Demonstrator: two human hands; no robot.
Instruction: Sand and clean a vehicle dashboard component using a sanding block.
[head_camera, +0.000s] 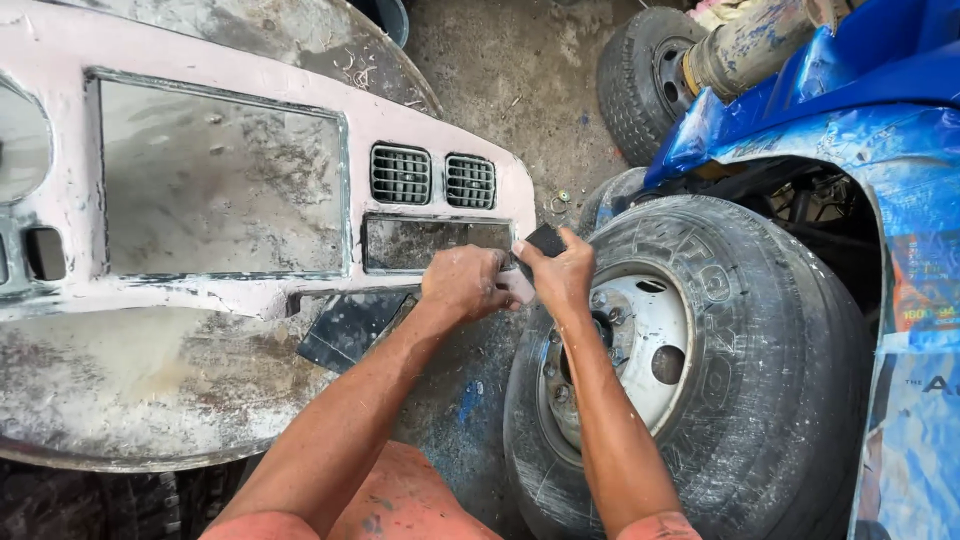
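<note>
Honestly, I worry the dark sanding block (545, 240) pinched in my right hand (560, 275) could slip off the pink panel's (60, 60) right edge; my left hand (462, 283), curled shut, steadies it there; two vents (400, 174), two wheels (690, 370) nearby

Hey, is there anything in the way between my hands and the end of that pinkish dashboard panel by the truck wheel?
Nothing visible. The left hand and right hand are both already at the right end of the dashboard panel, the right one gripping a small dark pad. The wheel sits beside them, not between.
</note>
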